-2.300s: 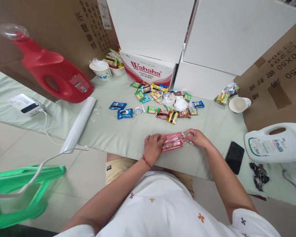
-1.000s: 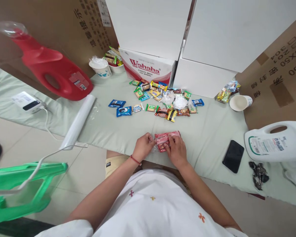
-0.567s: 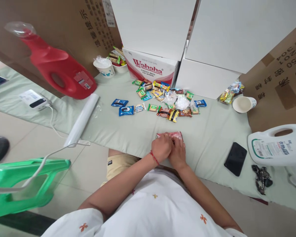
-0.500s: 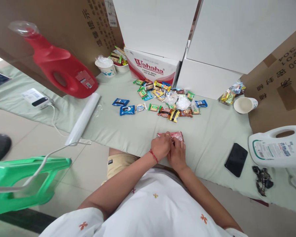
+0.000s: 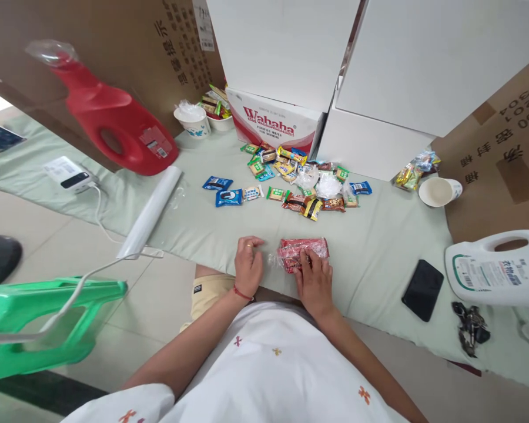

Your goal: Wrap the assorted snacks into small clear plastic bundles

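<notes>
A red packet wrapped in clear cling film (image 5: 315,246) lies flat on the cloth in front of me. Some film sticks out at its left end. My right hand (image 5: 316,285) rests on the packet's lower part, fingers stretched over it and pressing from above. Left of the packet, apart from it, is my left hand (image 5: 248,267), with a ring and a red string on the wrist. Its fingers are half bent, thumb and index finger apart, and nothing shows between them. Beyond the packet lies a pile of small wrapped snacks (image 5: 297,204).
A roll of cling film (image 5: 152,214) and a red jug (image 5: 119,126) stand on the left. Paper cups (image 5: 193,121) sit at the back. On the right are a phone (image 5: 423,290), keys (image 5: 471,328), a white detergent bottle (image 5: 489,267) and another paper cup (image 5: 436,192). White boxes (image 5: 286,47) stand behind.
My hands were together over the packet and have come apart. The left moved away to the left; the right stays on the packet, which now shows more.
</notes>
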